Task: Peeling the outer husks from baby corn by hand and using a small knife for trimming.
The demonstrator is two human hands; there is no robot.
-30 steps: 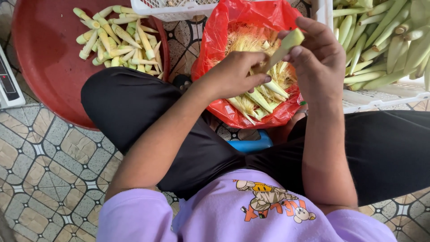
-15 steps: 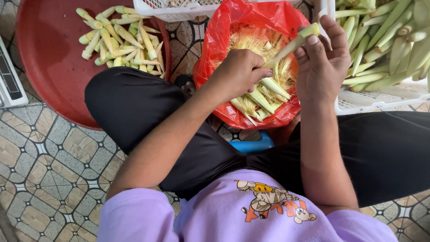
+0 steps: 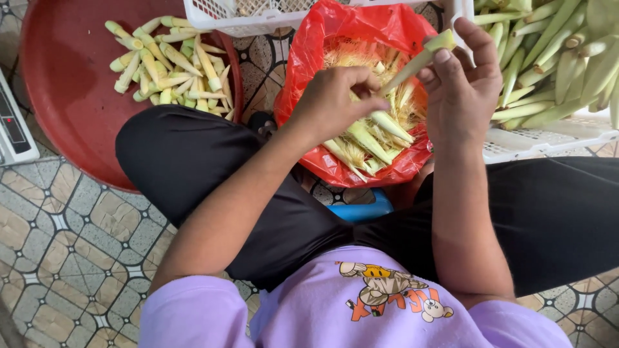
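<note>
My right hand [image 3: 463, 80] grips a pale green baby corn ear [image 3: 419, 61] and holds it slanted over a red plastic bag [image 3: 309, 58]. My left hand [image 3: 335, 100] is closed on the ear's lower end, fingers pinched around its husk. The bag holds stripped husks and yellow silk [image 3: 371, 132]. A large red round tray [image 3: 61, 96] at the left carries a pile of peeled baby corn [image 3: 171, 61]. A white crate [image 3: 548, 132] at the right is full of unhusked green ears [image 3: 554, 58].
A second white crate [image 3: 225, 16] stands at the top middle. A scale's edge [image 3: 13, 125] shows at the far left on the patterned tile floor [image 3: 71, 258]. My black-trousered legs frame the bag, and a blue stool [image 3: 361, 209] shows beneath me.
Both hands have shifted slightly right and up with the ear, which has turned so that its cut end points to the upper right. My left hand has slid down toward its lower end.
</note>
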